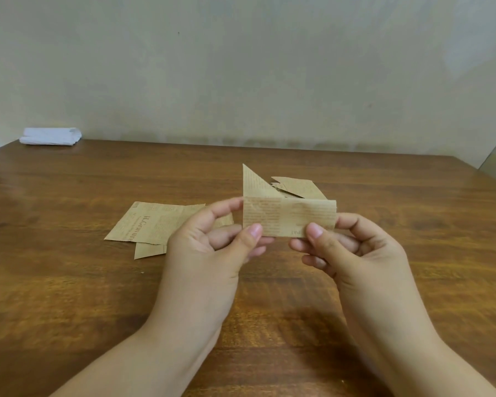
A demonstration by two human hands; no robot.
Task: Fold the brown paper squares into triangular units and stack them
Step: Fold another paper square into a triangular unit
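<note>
I hold a brown printed paper point(287, 214), folded into a narrow rectangle, up above the wooden table point(69, 282). My left hand point(212, 247) pinches its left end between thumb and fingers. My right hand point(352, 247) pinches its right end the same way. Behind the held paper, folded triangular units point(298, 186) lie on the table, one point sticking up. To the left lie flat brown paper squares point(152, 224), overlapping each other, partly hidden by my left hand.
A white folded cloth or paper bundle point(50, 136) sits at the table's far left corner against the beige wall. The table's right edge runs diagonally at the far right.
</note>
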